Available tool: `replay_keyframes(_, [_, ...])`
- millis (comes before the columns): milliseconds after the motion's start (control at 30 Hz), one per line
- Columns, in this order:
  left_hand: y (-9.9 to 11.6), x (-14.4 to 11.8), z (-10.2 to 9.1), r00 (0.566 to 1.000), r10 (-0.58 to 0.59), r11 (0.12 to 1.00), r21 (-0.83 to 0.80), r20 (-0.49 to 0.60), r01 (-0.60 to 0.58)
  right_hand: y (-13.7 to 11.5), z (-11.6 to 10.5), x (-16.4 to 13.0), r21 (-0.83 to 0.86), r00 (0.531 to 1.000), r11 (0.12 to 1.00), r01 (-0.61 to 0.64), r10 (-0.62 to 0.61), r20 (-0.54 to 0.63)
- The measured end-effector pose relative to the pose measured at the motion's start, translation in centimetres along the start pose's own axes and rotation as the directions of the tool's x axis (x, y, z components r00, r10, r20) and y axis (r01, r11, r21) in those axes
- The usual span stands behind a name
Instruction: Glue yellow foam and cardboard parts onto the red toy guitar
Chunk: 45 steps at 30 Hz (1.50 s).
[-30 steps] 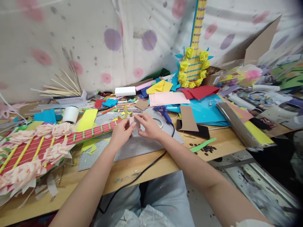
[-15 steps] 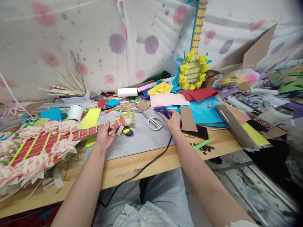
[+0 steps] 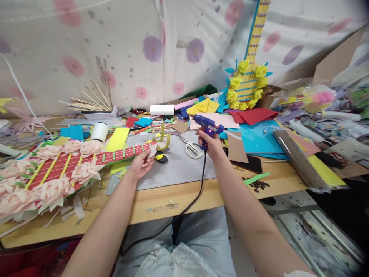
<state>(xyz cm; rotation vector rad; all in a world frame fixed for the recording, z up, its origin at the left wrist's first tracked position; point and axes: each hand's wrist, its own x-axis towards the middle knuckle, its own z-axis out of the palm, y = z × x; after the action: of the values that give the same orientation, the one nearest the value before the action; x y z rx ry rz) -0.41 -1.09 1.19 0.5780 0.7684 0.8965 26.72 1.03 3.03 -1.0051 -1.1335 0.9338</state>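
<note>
My right hand [image 3: 212,145] grips a blue hot glue gun [image 3: 208,125] lifted above the grey cutting mat [image 3: 178,169], nozzle pointing left, its black cord [image 3: 198,188] trailing off the table edge. My left hand [image 3: 141,164] holds a small pale paper piece [image 3: 152,150] at the tip of the neck of a red paper guitar [image 3: 72,165] that has peach paper flowers and yellow strings. A yellow-green curved paper strip [image 3: 163,141] stands just right of that neck tip.
Scissors [image 3: 192,147] and a black-yellow cutter [image 3: 160,157] lie on the mat. A yellow-blue paper guitar [image 3: 248,82] leans on the back sheet. Coloured paper [image 3: 250,115], a white roll [image 3: 99,132], sticks [image 3: 89,104], a phone [image 3: 250,163] and cardboard [image 3: 236,148] crowd the wooden table [image 3: 161,202].
My right hand left the paper piece, reached right to the glue gun and has lifted it off the table. My left hand kept the paper piece by the guitar neck.
</note>
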Motion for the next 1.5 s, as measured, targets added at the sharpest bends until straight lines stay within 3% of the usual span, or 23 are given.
replay_keyframes(100, [-0.1,0.0,-0.1,1.0,-0.006,1.0,-0.015,-0.004,0.006,-0.4,2.2,-1.6,-0.003,0.952,0.994,-0.106,0.102,0.289])
replay_keyframes(167, [0.0,-0.1,-0.3,1.0,-0.002,0.999,-0.043,-0.001,0.002,0.1,3.2,-2.5,-0.033,0.927,0.985,-0.169,0.17,0.334])
replay_keyframes(333, [0.1,-0.1,-0.4,0.999,0.042,0.998,-0.046,-0.026,-0.044,1.4,4.1,-3.5,-0.146,0.904,0.969,-0.202,0.241,0.353])
replay_keyframes(700, [-0.2,-0.3,0.6,0.991,0.08,0.995,0.065,-0.106,-0.073,1.1,4.1,-3.8,-0.234,0.915,0.952,-0.199,0.266,0.302])
replay_keyframes(1500, [-0.3,-0.4,0.6,0.99,0.092,0.994,0.066,-0.107,-0.085,1.4,3.8,-3.5,-0.249,0.906,0.95,-0.191,0.268,0.327])
